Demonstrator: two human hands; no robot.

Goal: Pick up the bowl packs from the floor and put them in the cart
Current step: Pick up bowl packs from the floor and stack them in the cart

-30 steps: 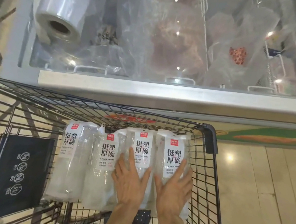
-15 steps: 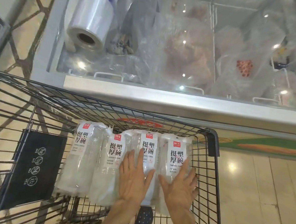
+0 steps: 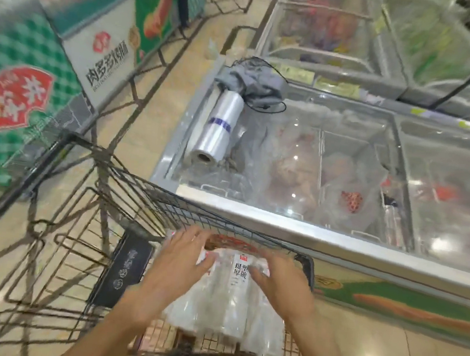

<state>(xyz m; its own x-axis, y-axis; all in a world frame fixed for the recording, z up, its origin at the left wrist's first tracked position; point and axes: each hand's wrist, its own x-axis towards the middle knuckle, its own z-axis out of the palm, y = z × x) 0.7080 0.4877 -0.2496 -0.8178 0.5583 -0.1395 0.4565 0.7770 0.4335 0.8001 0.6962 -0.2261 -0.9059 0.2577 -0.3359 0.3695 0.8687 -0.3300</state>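
Note:
Several clear bowl packs [image 3: 233, 305] with white labels and red logos lie side by side in the black wire cart [image 3: 151, 189], against its right corner. My left hand [image 3: 180, 262] rests with spread fingers on the upper ends of the left packs. My right hand [image 3: 279, 284] lies flat on the right packs, fingers pointing left across a label. Neither hand curls round a pack. The hands hide most of the packs' labels, and the picture is blurred.
A glass-topped chest freezer [image 3: 280, 230] stands right against the cart's far side, with a roll of plastic bags [image 3: 217, 129] and a grey cloth bag [image 3: 257, 78] on it. A green checkered display [image 3: 15, 73] stands at left. A black sign [image 3: 122, 273] hangs inside the cart.
My view has swung up and to the left, showing more of the aisle. Both hands have slid forward from the packs' lower ends to their labelled upper ends.

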